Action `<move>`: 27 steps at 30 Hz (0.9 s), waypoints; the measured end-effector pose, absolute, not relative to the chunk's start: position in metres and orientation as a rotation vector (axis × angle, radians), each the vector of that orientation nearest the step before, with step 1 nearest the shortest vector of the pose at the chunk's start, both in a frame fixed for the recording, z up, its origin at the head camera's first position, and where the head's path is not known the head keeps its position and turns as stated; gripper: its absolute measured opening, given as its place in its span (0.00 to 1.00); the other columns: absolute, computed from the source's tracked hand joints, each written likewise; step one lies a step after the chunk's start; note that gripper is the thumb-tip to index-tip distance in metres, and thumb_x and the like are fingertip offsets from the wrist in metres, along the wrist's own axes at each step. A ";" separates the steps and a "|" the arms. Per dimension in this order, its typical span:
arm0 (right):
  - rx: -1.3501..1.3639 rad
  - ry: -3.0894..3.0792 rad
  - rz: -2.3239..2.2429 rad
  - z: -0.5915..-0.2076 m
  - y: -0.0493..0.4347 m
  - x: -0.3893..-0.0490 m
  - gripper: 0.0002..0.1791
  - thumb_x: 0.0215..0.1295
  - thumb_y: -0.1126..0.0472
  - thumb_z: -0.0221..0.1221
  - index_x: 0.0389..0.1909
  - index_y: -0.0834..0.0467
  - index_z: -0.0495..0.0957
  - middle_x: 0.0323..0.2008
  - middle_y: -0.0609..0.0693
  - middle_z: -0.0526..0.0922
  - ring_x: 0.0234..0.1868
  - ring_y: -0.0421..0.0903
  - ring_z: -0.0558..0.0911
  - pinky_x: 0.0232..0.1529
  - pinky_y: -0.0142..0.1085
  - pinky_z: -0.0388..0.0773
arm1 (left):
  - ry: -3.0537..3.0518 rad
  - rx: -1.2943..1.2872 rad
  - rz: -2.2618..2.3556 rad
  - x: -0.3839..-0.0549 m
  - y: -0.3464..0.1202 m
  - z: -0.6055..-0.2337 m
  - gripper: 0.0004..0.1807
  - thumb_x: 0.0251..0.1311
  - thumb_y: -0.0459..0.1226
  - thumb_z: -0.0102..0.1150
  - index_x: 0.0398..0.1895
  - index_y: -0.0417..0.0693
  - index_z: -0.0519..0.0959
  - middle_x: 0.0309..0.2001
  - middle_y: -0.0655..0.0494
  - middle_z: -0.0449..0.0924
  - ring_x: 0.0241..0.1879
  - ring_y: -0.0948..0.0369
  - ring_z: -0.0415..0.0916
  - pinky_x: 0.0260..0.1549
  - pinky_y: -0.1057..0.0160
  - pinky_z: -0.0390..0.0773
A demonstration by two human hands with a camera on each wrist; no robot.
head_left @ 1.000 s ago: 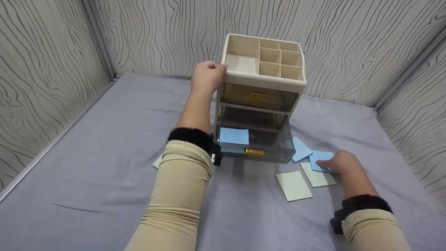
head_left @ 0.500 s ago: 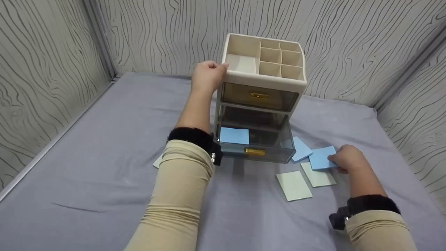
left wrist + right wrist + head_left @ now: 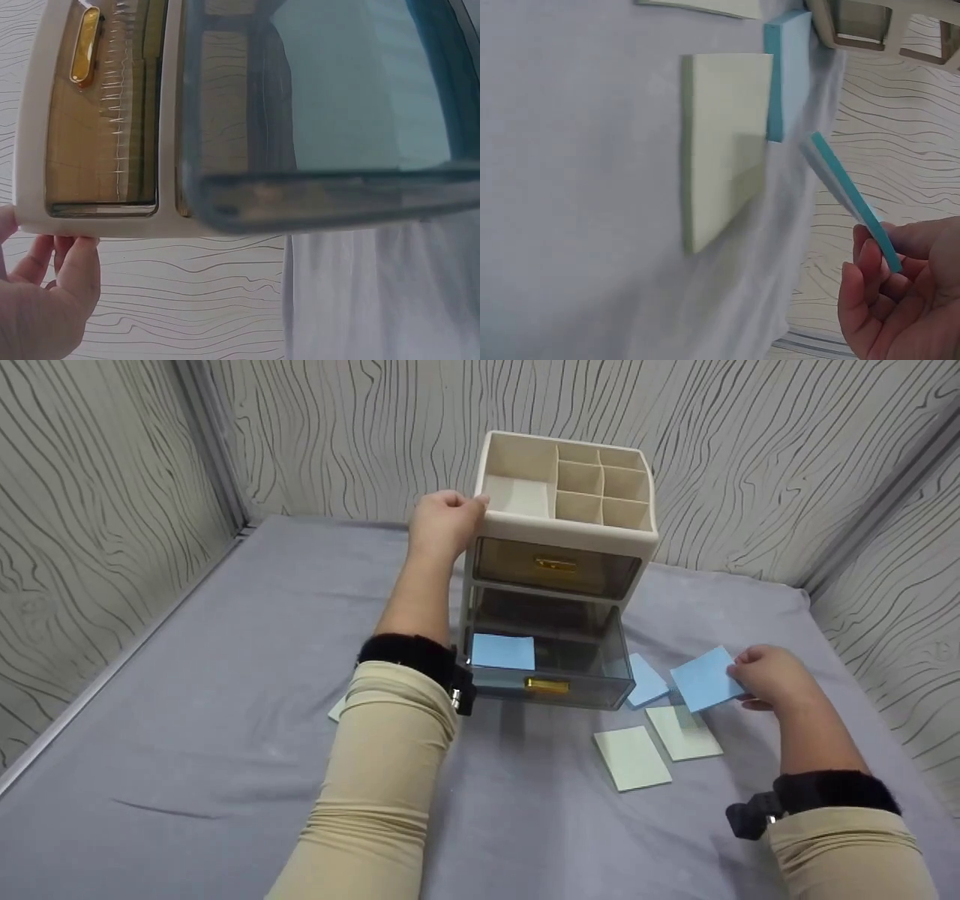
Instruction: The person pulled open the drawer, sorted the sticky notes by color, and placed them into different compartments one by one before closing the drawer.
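Observation:
My right hand [image 3: 774,676] pinches a blue sticky note pad [image 3: 705,679] by its right edge. In the right wrist view that pad [image 3: 855,199] is lifted and tilted, with thumb and fingers on its near end. My left hand [image 3: 446,525] grips the front left corner of a cream desktop drawer organizer [image 3: 570,526]; in the left wrist view its fingers [image 3: 79,277] rest along the side wall. The organizer's lower clear drawer [image 3: 559,694] is pulled out, with a blue pad [image 3: 503,652] inside at the left. Its upper drawer [image 3: 556,566] is closed.
Right of the drawer lies another blue pad [image 3: 645,682]. Two pale green pads [image 3: 632,759] lie in front of it, and a further pale green pad [image 3: 337,709] is partly hidden behind the left arm. Grey cloth [image 3: 225,660] covers the table; patterned walls [image 3: 337,435] enclose it.
My right hand has taken hold of the blue pad and raised it off the green pad, moving it up and to the right. My left hand stays at the organizer's corner.

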State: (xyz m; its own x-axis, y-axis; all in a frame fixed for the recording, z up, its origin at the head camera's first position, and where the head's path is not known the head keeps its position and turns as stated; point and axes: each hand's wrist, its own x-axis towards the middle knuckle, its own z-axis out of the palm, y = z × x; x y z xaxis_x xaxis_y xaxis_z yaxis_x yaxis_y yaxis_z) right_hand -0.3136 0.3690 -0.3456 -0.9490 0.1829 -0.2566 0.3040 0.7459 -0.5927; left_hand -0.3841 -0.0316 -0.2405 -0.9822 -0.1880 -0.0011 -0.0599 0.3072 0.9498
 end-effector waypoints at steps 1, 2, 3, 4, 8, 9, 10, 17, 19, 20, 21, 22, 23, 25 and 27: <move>0.369 2.776 -1.001 -0.342 0.368 -0.314 0.18 0.68 0.60 0.45 0.48 0.72 0.64 0.45 0.69 0.68 0.39 0.55 0.76 0.34 0.37 0.79 | -2.449 0.236 -1.771 -0.384 -0.032 -0.241 0.15 0.61 0.50 0.53 0.28 0.48 0.75 0.37 0.55 0.73 0.38 0.60 0.68 0.33 0.65 0.70; 0.346 2.797 -1.011 -0.338 0.368 -0.313 0.17 0.68 0.60 0.45 0.48 0.72 0.64 0.46 0.69 0.67 0.40 0.56 0.76 0.35 0.38 0.79 | -2.453 0.241 -1.769 -0.384 -0.032 -0.241 0.15 0.61 0.50 0.52 0.29 0.49 0.75 0.38 0.55 0.73 0.38 0.60 0.68 0.34 0.65 0.70; 0.325 2.815 -1.021 -0.334 0.366 -0.313 0.17 0.68 0.60 0.45 0.47 0.71 0.65 0.46 0.69 0.67 0.41 0.57 0.75 0.36 0.39 0.79 | -2.455 0.244 -1.768 -0.384 -0.032 -0.241 0.15 0.61 0.51 0.52 0.29 0.49 0.76 0.38 0.56 0.74 0.39 0.60 0.68 0.34 0.65 0.71; 0.305 2.830 -1.034 -0.330 0.365 -0.313 0.17 0.68 0.60 0.46 0.47 0.71 0.65 0.47 0.69 0.67 0.42 0.57 0.74 0.37 0.40 0.79 | -2.458 0.246 -1.769 -0.383 -0.032 -0.240 0.15 0.61 0.51 0.52 0.30 0.49 0.76 0.39 0.55 0.74 0.39 0.60 0.68 0.35 0.64 0.71; 0.242 2.886 -1.047 -0.312 0.356 -0.313 0.17 0.68 0.59 0.46 0.47 0.71 0.65 0.47 0.68 0.67 0.42 0.57 0.74 0.37 0.40 0.79 | -2.464 0.254 -1.772 -0.383 -0.032 -0.241 0.15 0.61 0.51 0.52 0.31 0.50 0.76 0.40 0.56 0.74 0.40 0.60 0.69 0.37 0.64 0.71; 0.230 2.895 -1.045 -0.307 0.354 -0.313 0.17 0.68 0.59 0.46 0.47 0.71 0.66 0.47 0.69 0.67 0.42 0.57 0.74 0.36 0.40 0.79 | -2.461 0.254 -1.774 -0.383 -0.033 -0.241 0.15 0.61 0.51 0.52 0.31 0.50 0.76 0.39 0.56 0.74 0.40 0.60 0.69 0.37 0.64 0.71; 0.219 2.900 -1.044 -0.302 0.352 -0.314 0.18 0.68 0.59 0.46 0.47 0.71 0.66 0.47 0.69 0.66 0.42 0.57 0.74 0.36 0.40 0.79 | -2.462 0.256 -1.774 -0.383 -0.033 -0.241 0.15 0.61 0.51 0.52 0.31 0.50 0.75 0.39 0.56 0.74 0.40 0.60 0.68 0.36 0.64 0.71; 0.118 2.909 -1.071 -0.268 0.336 -0.312 0.20 0.68 0.56 0.47 0.48 0.70 0.67 0.46 0.64 0.67 0.39 0.50 0.74 0.33 0.35 0.79 | -2.468 0.236 -1.772 -0.382 -0.032 -0.239 0.15 0.61 0.51 0.52 0.31 0.49 0.76 0.38 0.56 0.74 0.38 0.60 0.69 0.34 0.65 0.71; 0.076 2.899 -1.095 -0.260 0.329 -0.310 0.20 0.67 0.55 0.49 0.48 0.70 0.67 0.45 0.61 0.68 0.37 0.46 0.75 0.33 0.34 0.79 | -2.472 0.236 -1.766 -0.382 -0.031 -0.239 0.15 0.61 0.51 0.52 0.31 0.49 0.76 0.38 0.55 0.74 0.38 0.60 0.69 0.34 0.65 0.71; 0.057 2.897 -1.102 -0.257 0.326 -0.309 0.20 0.67 0.55 0.49 0.48 0.69 0.68 0.44 0.60 0.69 0.36 0.45 0.75 0.33 0.34 0.79 | -2.471 0.236 -1.767 -0.382 -0.031 -0.239 0.15 0.61 0.51 0.52 0.31 0.48 0.76 0.38 0.55 0.74 0.37 0.60 0.69 0.34 0.65 0.71; 0.035 2.898 -1.105 -0.254 0.322 -0.308 0.20 0.67 0.55 0.50 0.48 0.69 0.68 0.44 0.59 0.70 0.35 0.44 0.75 0.33 0.35 0.79 | -2.470 0.235 -1.768 -0.382 -0.030 -0.239 0.15 0.61 0.51 0.52 0.31 0.48 0.76 0.38 0.55 0.74 0.37 0.60 0.69 0.34 0.65 0.71; 0.018 2.903 -1.102 -0.252 0.317 -0.307 0.20 0.66 0.55 0.51 0.47 0.68 0.69 0.43 0.58 0.71 0.35 0.43 0.76 0.33 0.35 0.79 | -2.469 0.235 -1.770 -0.382 -0.030 -0.239 0.15 0.61 0.51 0.53 0.31 0.48 0.76 0.38 0.55 0.74 0.37 0.60 0.69 0.34 0.65 0.71; -0.003 2.901 -1.107 -0.250 0.312 -0.307 0.20 0.66 0.54 0.51 0.47 0.68 0.69 0.44 0.58 0.71 0.35 0.43 0.76 0.34 0.35 0.79 | -2.468 0.233 -1.773 -0.382 -0.029 -0.239 0.15 0.61 0.51 0.53 0.31 0.48 0.76 0.38 0.55 0.74 0.38 0.60 0.69 0.34 0.65 0.71; -0.030 2.916 -1.102 -0.247 0.302 -0.306 0.20 0.66 0.54 0.52 0.47 0.67 0.70 0.45 0.59 0.72 0.35 0.44 0.76 0.34 0.35 0.79 | -2.465 0.229 -1.778 -0.382 -0.029 -0.239 0.15 0.61 0.50 0.53 0.32 0.48 0.76 0.39 0.55 0.75 0.38 0.60 0.69 0.35 0.65 0.72; -0.055 2.928 -1.097 -0.246 0.292 -0.305 0.20 0.66 0.53 0.52 0.48 0.65 0.70 0.46 0.60 0.72 0.36 0.45 0.76 0.34 0.34 0.79 | -2.465 0.229 -1.778 -0.382 -0.028 -0.240 0.15 0.61 0.50 0.52 0.32 0.48 0.77 0.39 0.55 0.75 0.39 0.60 0.70 0.36 0.64 0.72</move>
